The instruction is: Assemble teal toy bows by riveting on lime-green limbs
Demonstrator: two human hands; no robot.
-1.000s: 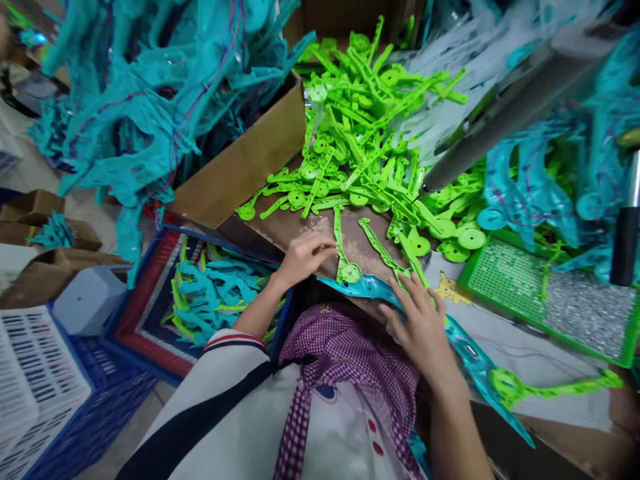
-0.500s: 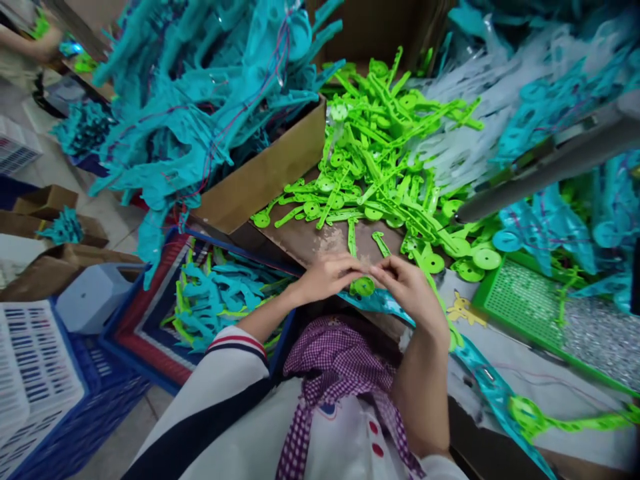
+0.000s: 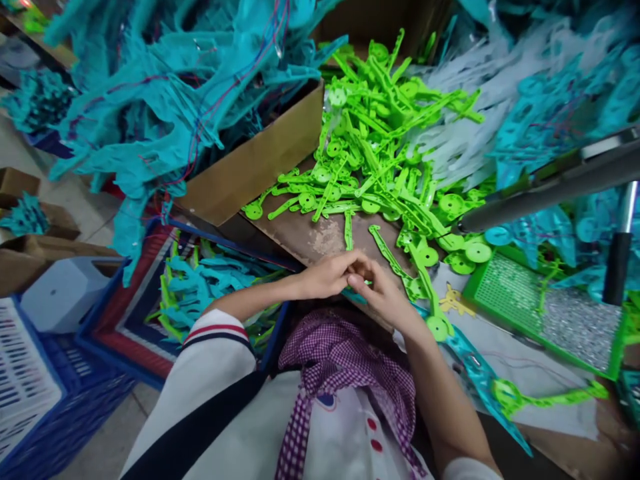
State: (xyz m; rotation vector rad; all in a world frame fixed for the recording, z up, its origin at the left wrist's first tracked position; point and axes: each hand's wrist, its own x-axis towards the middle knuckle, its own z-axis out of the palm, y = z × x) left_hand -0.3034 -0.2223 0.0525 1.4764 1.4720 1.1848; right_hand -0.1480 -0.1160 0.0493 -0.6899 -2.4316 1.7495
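wearing a white fabric shirt (image 3: pixel 250 427) with a broad navy stripe (image 3: pixel 200 427), showing red and navy cuff bands (image 3: pixel 220 335), bearing two round red marks (image 3: pixel 376 445), sporting a purple-and-white checked cloth (image 3: pixel 345 360)

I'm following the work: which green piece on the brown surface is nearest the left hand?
The green piece running down to the left hand, its lower end hidden; the slanted piece lies farther right.
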